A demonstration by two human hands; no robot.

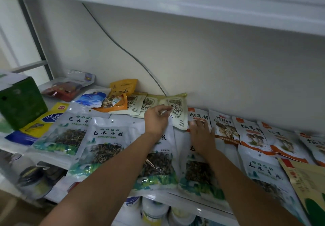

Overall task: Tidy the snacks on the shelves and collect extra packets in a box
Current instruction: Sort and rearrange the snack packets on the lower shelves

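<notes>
We note the left hand (157, 120) with fingers curled, pinching the near left edge of a cream packet (178, 110) that stands tilted against the back wall of the shelf (193, 202). The right hand (200, 133) lies flat and palm down, fingers straight. Its fingertips rest on the lower part of an orange-and-white mushroom packet (198, 117) just right of the cream packet.

Both forearms reach across a front row of white-and-green packets (105, 141), which lie flat and overlap along the shelf's front edge. Two more cream packets (136, 104) overlap to the left of the held one. More orange-and-white packets (251, 134) run on to the right along the wall, each overlapping the next.

Further left we record two orange pouches (117, 102), a blue-and-white pouch (91, 97), a red packet (61, 90) and a yellow-and-blue packet (41, 120). A green box (21, 102) stands at the far left end of the shelf. A tan packet (307, 178) lies at the right edge of view. A dark cable (123, 49) runs down the wall. Jars (154, 208) sit on the level below, too blurred to identify.
</notes>
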